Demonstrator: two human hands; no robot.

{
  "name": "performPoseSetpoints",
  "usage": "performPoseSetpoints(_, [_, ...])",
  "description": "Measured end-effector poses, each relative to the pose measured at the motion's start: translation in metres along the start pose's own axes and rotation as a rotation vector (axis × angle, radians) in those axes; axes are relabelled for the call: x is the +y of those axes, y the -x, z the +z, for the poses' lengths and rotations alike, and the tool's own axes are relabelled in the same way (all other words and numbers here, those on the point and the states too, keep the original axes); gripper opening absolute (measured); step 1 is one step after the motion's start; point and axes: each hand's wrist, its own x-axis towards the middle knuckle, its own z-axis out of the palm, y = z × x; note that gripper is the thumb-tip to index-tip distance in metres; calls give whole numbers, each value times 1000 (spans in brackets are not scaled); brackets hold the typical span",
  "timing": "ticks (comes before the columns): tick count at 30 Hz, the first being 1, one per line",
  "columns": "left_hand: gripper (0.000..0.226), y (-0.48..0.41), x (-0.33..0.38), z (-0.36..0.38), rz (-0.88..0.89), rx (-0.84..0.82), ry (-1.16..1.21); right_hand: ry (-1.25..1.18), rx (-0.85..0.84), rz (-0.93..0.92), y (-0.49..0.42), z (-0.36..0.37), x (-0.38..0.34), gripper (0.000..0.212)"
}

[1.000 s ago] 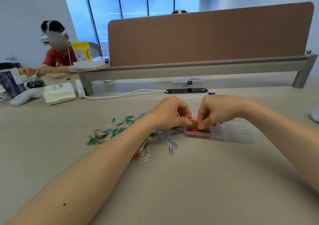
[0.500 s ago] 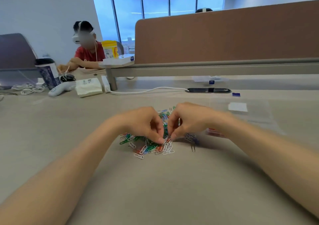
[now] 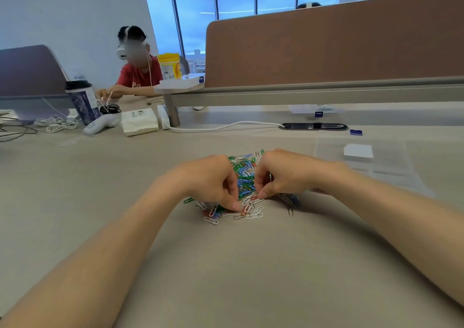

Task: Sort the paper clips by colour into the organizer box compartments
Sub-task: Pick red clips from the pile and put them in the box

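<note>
The table (image 3: 251,265) carries everything. The clear organizer box (image 3: 391,166) lies to the right of the pile of paper clips (image 3: 244,177), past the right wrist, and is so faint that its compartments cannot be made out. The pile, a mix of green, blue, white and red, sits between the two hands. The left hand (image 3: 211,184) covers the pile's left edge, the right hand (image 3: 283,174) its right edge. Both sets of fingers (image 3: 234,204) are curled narrow, tips down among the loose clips at the pile's near edge; I cannot tell whether either has a clip pinched. A red clip (image 3: 255,198) lies just beside the right thumb tip. This looks like the picking step, with most clips unsorted. The next move calls for a firm pinch on clips of one colour, then a carry rightward from the pile to the matching compartment
</note>
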Motion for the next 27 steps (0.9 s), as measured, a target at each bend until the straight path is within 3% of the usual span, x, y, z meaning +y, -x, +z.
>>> performPoseSetpoints(9, [8, 0, 9, 5, -23, -9, -27, 26, -34, 20, 4, -4, 0, 8])
performPoseSetpoints(18, [4, 2, 14, 3, -68, 9, 119, 35, -32, 41, 5, -7, -3, 14])
performPoseSetpoints(27, [13, 1, 22, 8, -131, 6, 83, 0, -30, 55, 4, -9, -2, 13])
